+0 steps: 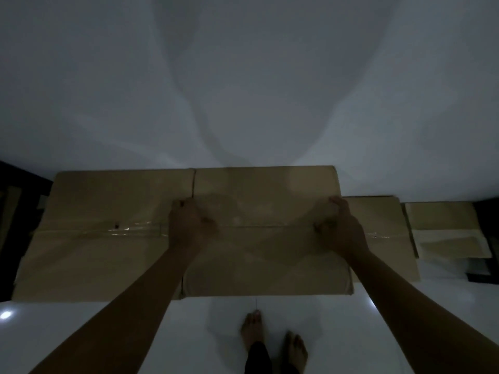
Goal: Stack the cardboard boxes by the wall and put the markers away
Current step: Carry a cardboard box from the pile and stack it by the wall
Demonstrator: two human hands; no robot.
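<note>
My left hand and right hand clamp the 2 sides of the middle cardboard box, fingers curled over its top. It sits against the wall, touching the left box, above the floor.

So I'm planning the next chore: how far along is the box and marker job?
Done: several boxes already sit along the wall, including the large box and two lower ones at right.
In hand: the left hand and right hand grip the sides of the middle box.
Left: markers; none visible in this dim view.
</note>
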